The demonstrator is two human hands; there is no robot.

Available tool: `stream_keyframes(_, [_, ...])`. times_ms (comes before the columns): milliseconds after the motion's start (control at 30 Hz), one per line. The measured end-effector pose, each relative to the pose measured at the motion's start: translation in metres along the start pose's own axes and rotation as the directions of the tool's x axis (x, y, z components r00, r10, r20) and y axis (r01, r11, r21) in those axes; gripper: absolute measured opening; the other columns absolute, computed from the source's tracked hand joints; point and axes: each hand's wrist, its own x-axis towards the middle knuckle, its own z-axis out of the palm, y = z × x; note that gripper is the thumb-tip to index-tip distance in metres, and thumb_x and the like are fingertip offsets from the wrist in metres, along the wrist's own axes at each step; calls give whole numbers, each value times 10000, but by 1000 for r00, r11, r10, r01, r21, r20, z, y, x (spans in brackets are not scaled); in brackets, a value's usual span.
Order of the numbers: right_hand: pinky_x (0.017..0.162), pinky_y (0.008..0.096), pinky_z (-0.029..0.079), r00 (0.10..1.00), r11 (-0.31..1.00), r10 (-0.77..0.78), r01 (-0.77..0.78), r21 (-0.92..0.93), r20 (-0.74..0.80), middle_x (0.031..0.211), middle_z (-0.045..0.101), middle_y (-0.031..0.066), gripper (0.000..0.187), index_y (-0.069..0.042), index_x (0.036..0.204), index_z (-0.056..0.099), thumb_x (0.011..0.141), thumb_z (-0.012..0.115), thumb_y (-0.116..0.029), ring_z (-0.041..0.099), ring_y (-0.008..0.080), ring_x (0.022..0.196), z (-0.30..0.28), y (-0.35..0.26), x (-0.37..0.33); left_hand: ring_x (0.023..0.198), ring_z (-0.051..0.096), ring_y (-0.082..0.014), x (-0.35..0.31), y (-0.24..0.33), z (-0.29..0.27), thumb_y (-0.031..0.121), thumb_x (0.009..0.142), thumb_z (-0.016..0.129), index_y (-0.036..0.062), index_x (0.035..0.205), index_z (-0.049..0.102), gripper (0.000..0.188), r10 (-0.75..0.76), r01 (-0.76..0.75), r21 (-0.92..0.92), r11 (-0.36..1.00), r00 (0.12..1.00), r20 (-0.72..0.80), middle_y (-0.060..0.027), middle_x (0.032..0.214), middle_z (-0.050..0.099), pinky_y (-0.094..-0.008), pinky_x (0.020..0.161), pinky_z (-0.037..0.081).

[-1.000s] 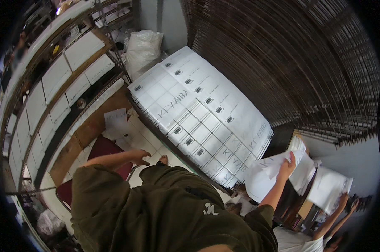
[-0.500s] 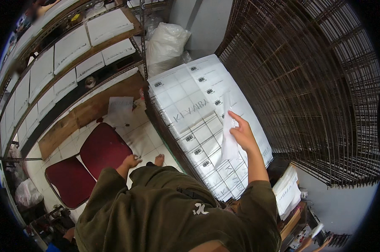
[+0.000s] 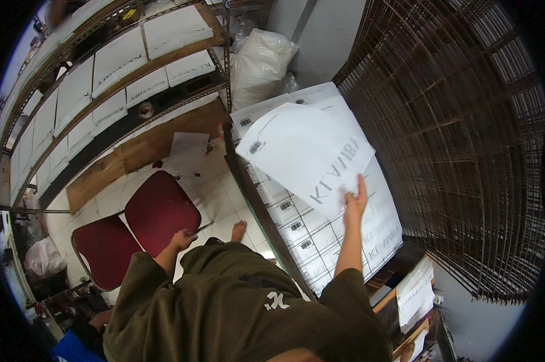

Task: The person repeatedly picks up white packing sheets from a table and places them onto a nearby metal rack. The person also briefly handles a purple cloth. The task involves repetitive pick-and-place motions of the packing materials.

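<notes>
My right hand [image 3: 355, 204] grips the near edge of a white printed sheet [image 3: 302, 142], thumb and fingers pinched on it. Dark lettering and a small printed block mark this sheet, which spreads over a table-high stack of similar white printed sheets [image 3: 378, 208]. Down at my left side, my left hand [image 3: 183, 238] hangs in front of a dark red chair [image 3: 163, 205]. Its fingers are curled, and whatever may be inside them is hidden.
Metal shelving [image 3: 119, 57] with piles of white sheets stands at the left. Stacked wire racks [image 3: 447, 139] rise at the right. A bulging white plastic sack [image 3: 260, 63] sits behind the stack. Another sheet [image 3: 188, 151] lies on the tiled floor. More sheets [image 3: 415, 298] stand at lower right.
The sheet in my right hand has turned from nearly edge-on to lying broad over the stack, reaching far and left. My left hand stays low beside the chair.
</notes>
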Motion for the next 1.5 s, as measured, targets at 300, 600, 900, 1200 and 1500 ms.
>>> stream_keyframes(300, [567, 205, 430, 955, 949, 297, -296, 112, 8, 1377, 307, 150, 773, -98, 1401, 193, 704, 431, 139, 542, 140, 806, 47, 201, -41, 992, 575, -300, -47, 53, -48, 441, 745, 627, 36, 1139, 549, 570, -8, -10, 150, 989, 993, 119, -181, 1050, 602, -384, 854, 448])
stream_keyframes(600, [787, 280, 447, 970, 968, 238, -232, 92, -55, 1407, 244, 177, 770, -87, 1398, 197, 697, 422, 135, 486, 242, 1062, 47, 247, -41, 996, 574, -299, -47, 15, -58, 467, 749, 627, 18, 1127, 545, 593, -55, 46, 216, 975, 998, 38, -181, 1037, 604, -386, 844, 454])
stream_keyframes(900, [623, 250, 451, 930, 928, 366, -363, 83, -22, 1378, 287, 164, 792, -127, 1408, 178, 703, 415, 145, 529, 213, 909, 48, 243, -39, 974, 586, -299, -38, 34, -45, 469, 747, 631, 8, 1123, 545, 601, 55, -65, 143, 988, 996, 74, -186, 1026, 609, -373, 847, 455])
stream_keyframes(1200, [706, 265, 457, 904, 902, 427, -426, 73, 2, 1414, 237, 164, 792, -100, 1406, 175, 695, 419, 150, 519, 230, 983, 58, 226, -38, 984, 581, -302, -42, 35, -48, 470, 750, 627, 37, 1140, 540, 590, -5, -7, 197, 980, 998, 58, -181, 1044, 601, -382, 852, 451])
stream_keyframes(1500, [697, 264, 429, 953, 954, 301, -300, 13, -33, 1321, 330, 168, 796, -102, 1405, 171, 692, 435, 132, 491, 192, 916, 56, 265, -38, 980, 585, -287, -36, 9, -46, 464, 749, 637, 44, 1151, 538, 590, -49, 40, 143, 989, 997, 57, -170, 1036, 606, -370, 841, 460])
